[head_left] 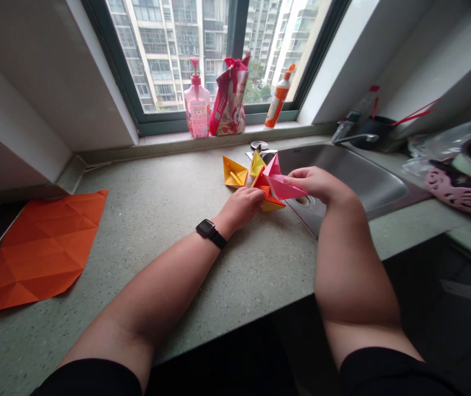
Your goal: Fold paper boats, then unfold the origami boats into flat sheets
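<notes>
Pink paper boat (281, 188), pinched by the right hand (313, 182), is beside an orange boat (267, 193) the left hand (241, 208) touches (its grip, I cannot tell)

Centre frame, paper boats (277, 186) gather over the counter (169, 203) by the left edge of the sink (343, 165), tap (359, 137) behind it, upper right! Top centre, a bag (231, 99) stands between two bottles (198, 110) on the windowsill (161, 141); far left, there lies a paper sheet (49, 247).
</notes>
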The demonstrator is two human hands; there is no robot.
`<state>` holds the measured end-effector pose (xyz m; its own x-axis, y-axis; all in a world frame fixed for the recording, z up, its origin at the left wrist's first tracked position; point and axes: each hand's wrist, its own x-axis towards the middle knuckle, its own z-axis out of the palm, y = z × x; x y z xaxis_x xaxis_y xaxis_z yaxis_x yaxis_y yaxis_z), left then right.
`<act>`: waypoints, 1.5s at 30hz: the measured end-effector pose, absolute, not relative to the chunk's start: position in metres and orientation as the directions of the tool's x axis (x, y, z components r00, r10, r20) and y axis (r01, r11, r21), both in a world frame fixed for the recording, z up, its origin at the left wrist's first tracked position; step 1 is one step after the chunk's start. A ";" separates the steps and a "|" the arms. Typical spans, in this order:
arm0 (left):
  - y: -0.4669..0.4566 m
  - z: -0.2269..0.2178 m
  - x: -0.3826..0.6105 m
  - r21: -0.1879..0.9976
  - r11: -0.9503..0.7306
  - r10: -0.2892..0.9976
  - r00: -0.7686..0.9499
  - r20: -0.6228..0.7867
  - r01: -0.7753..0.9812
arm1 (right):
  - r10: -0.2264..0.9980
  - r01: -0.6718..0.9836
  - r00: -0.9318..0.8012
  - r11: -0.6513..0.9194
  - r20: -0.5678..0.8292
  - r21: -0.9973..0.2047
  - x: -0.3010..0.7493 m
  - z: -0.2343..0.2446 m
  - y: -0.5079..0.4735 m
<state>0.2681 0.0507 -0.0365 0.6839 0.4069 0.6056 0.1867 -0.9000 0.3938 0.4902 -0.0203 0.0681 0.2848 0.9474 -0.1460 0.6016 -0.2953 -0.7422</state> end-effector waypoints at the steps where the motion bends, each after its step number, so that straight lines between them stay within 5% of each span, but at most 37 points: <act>1: 0.051 -0.036 0.268 0.395 -0.899 0.408 0.687 0.601 0.188 | 0.944 0.599 0.289 -0.306 -0.156 -0.740 0.489 0.069 -0.021; 45: 0.051 -0.044 0.271 0.384 -0.898 0.408 0.731 0.547 0.214 | 0.948 0.631 0.264 -0.310 -0.179 -0.711 0.486 0.073 -0.021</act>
